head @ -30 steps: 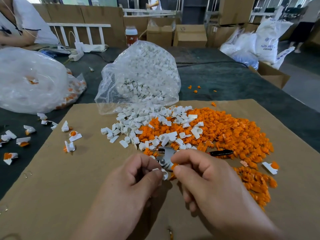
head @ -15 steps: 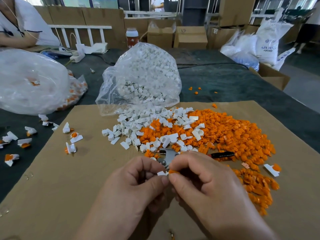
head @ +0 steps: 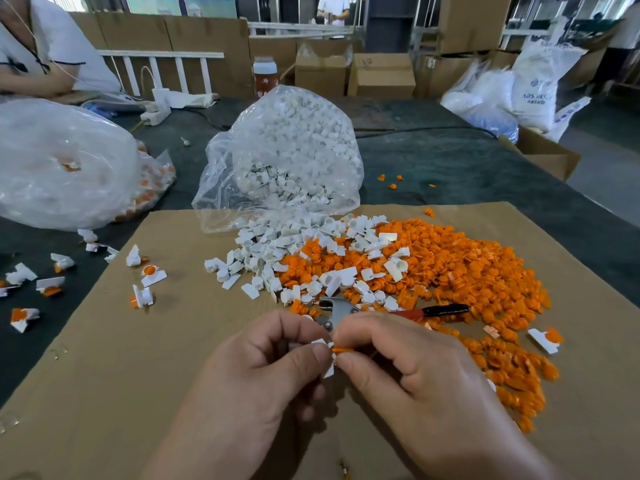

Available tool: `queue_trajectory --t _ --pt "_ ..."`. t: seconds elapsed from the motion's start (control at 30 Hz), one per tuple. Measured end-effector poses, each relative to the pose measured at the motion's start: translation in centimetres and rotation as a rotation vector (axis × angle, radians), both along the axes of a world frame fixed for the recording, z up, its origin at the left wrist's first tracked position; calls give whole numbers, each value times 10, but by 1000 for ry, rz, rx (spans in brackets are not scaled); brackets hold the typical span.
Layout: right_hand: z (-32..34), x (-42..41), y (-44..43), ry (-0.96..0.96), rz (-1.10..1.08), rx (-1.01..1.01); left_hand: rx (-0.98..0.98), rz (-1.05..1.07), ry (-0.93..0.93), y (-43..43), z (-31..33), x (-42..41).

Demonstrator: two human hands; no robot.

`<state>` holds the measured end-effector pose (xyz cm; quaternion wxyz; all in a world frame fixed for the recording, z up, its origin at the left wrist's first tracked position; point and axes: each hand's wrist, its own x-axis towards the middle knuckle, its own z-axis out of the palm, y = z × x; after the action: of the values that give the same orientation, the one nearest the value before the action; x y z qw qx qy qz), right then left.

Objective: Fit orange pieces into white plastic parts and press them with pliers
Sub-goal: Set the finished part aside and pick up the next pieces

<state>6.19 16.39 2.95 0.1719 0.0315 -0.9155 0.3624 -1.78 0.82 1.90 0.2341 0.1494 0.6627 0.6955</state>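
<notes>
One white part (head: 320,341), one orange piece (head: 341,349) (touching).

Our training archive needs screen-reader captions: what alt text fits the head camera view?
Over a cardboard sheet, the left hand pinches a white part and the right hand pinches an orange piece against it. Behind them lie pliers, heaped orange pieces and white parts, and a clear bag of more.

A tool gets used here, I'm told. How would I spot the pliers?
Start at the big brown cardboard sheet in front and find the heap of small orange plastic pieces on its right half. At the heap's near edge, just beyond the left hand and right hand, lie the metal pliers: the only grey steel thing there, with a red-and-black handle pointing right.
</notes>
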Motion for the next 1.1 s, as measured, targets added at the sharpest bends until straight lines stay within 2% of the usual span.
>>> queue_trajectory --t 0.17,0.27,0.37,0.53,0.67,0.77,0.87,0.93,1.1 --pt "3 3 -1 -41 -38 -266 33 -78 -115 -2 4 -1" --pt "2 3 -1 19 -71 -199 78 -110 -159 -1 8 2" --pt "0 2 -3 117 -48 -141 149 -48 -203 3 10 5" --pt "-8 1 -1 65 -46 -551 186 17 -182 3 7 6" --pt "-11 2 1 -19 -40 -712 160 39 -153 2 4 5" --pt "-10 2 -2 -14 -35 -610 127 32 -118 1 3 4" --pt "-6 2 -3 85 -41 -237 115 44 -72 0 3 4" --pt "-3 1 -4 119 -45 -80 113 47 -38 0 3 5" --pt "-1 1 -5 143 -32 -31 115 51 -6 0 5 6"
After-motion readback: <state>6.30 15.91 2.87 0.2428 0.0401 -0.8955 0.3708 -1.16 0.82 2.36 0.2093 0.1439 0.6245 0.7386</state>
